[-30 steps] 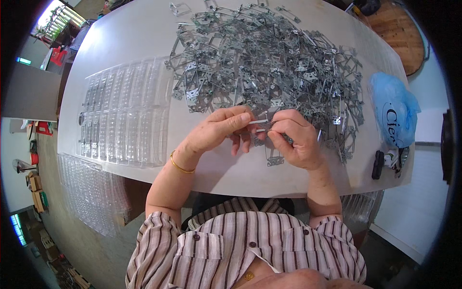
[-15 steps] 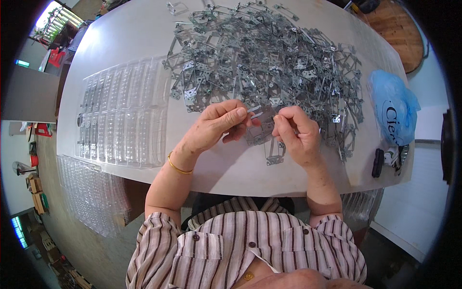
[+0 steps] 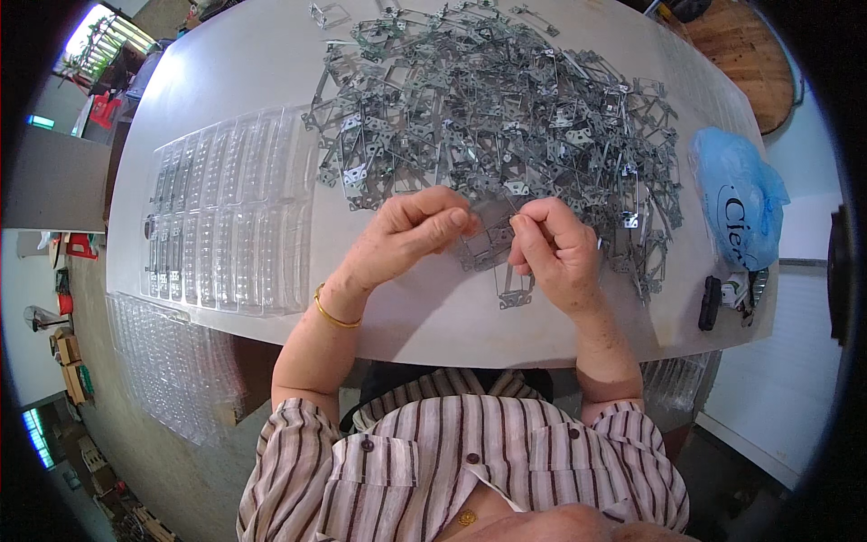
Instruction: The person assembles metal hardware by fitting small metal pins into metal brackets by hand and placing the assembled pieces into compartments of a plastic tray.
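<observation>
My left hand [image 3: 420, 230] is closed in a pinch, thumb against the bent fingers; what it holds, if anything, is hidden. Beside it, my right hand [image 3: 558, 253] pinches a thin metal piece between thumb and forefinger, mostly covered by the fingertips. Between and just below both hands lies a flat grey metal bracket [image 3: 488, 256] with holes. Another small metal bracket [image 3: 516, 299] rests on the table near the right hand. Beyond the hands spreads a large heap of metal brackets [image 3: 479, 108] with thin rods, tangled together.
Clear plastic trays [image 3: 230, 212] with rows of slots stand at the left, a few slots filled with metal parts. More clear trays [image 3: 176, 361] sit lower, by the table's left edge. At the right are a blue plastic bag [image 3: 745, 203] and a small black object [image 3: 710, 303].
Two bright metal strips that stuck out of my left fingers no longer show there. The left hand has turned slightly and its fingers curl more. My right hand stays almost in place.
</observation>
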A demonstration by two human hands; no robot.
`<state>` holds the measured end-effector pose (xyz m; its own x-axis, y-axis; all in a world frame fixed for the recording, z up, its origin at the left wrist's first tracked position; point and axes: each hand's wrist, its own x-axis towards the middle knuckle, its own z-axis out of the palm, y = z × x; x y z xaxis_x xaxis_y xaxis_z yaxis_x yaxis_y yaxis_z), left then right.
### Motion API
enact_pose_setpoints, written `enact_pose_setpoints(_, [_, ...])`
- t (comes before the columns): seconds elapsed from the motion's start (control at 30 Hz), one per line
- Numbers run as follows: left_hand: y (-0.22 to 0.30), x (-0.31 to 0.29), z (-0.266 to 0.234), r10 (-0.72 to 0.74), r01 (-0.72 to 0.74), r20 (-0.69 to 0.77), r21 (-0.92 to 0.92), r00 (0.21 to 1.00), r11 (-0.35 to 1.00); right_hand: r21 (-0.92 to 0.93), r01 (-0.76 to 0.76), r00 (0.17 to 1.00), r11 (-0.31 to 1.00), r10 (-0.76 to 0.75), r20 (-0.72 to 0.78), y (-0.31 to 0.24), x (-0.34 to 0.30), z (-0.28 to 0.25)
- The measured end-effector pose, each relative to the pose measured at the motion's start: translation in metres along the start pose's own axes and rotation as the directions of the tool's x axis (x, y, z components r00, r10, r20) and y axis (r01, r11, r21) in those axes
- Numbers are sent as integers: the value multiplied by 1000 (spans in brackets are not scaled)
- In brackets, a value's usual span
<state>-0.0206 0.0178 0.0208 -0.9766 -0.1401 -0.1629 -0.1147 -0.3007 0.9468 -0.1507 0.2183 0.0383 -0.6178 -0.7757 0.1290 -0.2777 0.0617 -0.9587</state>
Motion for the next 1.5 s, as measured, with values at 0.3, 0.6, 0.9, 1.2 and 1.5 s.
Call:
enact_pose_setpoints(0.3, [-4,4,5,244,-269,115,336,963,903,185,-196,979,963,201,-13,2,1,4])
enact_pose_setpoints(0.6, [-3,3,4,256,-313,186,420,949,852,394,-404,905,825,299,302,4,7,-13])
enact_pose_setpoints(0.9, [-1,2,6,293,-411,326,398,899,820,342,-304,943,889,231,239,17,7,-18])
enact_pose_setpoints(1.2, [-2,0,-5,64,-49,46,-272,997,961,424,-334,936,842,350,41,-4,7,-12])
enact_pose_setpoints(1.5, [-6,3,-3,89,-77,30,-275,996,958,363,-294,952,884,238,192,6,4,-6])
